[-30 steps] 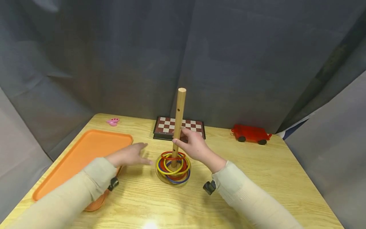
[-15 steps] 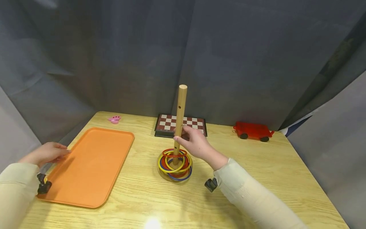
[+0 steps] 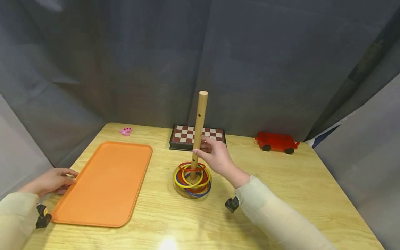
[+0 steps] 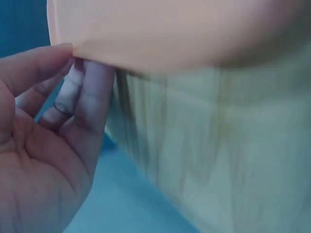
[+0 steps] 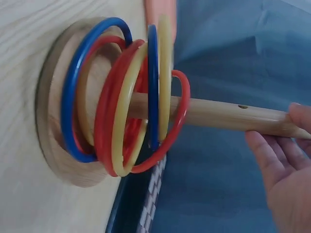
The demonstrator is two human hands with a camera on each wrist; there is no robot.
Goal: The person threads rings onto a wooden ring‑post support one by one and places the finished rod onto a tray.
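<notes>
My left hand (image 3: 53,181) is at the left edge of the orange tray (image 3: 106,184), which lies on the left of the table. In the left wrist view the thumb (image 4: 46,63) presses on the rim while fingers reach beneath it, pinching the tray. With thumb and fingers my right hand (image 3: 218,158) grips the upright wooden post (image 3: 200,118) of a ring-toss stand, a little above its rings. Several red, yellow and blue rings (image 5: 104,121) hang loosely stacked around the post over the round wooden base (image 5: 77,177). The post leans slightly right in the head view.
Behind the stand lies a folding chessboard (image 3: 184,135) at the table's back edge. A red toy wagon (image 3: 276,141) stands back right. A small pink object (image 3: 125,131) lies back left. Grey curtains (image 3: 250,62) hang close behind the table.
My left hand has gone from beside the rings to the tray's left edge and taken hold there. The tray has shifted slightly right. My right hand still holds the post, which leans slightly more right.
</notes>
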